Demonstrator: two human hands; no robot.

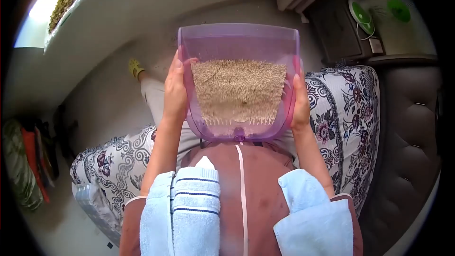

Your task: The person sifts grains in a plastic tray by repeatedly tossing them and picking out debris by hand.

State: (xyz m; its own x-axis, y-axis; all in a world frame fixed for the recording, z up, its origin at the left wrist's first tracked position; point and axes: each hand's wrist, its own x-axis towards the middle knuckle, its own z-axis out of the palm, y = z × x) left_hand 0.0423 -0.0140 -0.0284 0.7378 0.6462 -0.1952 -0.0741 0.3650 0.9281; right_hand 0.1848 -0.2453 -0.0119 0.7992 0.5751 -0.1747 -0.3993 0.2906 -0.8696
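A translucent purple plastic tub (239, 31) is held up in front of my lap, its wide side away from me. Inside lies a layer of beige, grain-like bits (239, 85); their exact kind I cannot make out. My left hand (176, 87) grips the tub's left wall, and my right hand (300, 102) grips the right wall. Both sets of fingers wrap round the sides, partly hidden by the plastic. At the tub's near edge is a small round purple fitting (240, 135).
I sit on a patterned cloth cover (343, 109), beside a dark padded headboard (410, 147). A green-and-white fan (362, 15) stands on a dark cabinet (334, 31) at upper right. A light blue towel (194, 208) hangs over my shoulders. Bags (26, 161) lie at far left.
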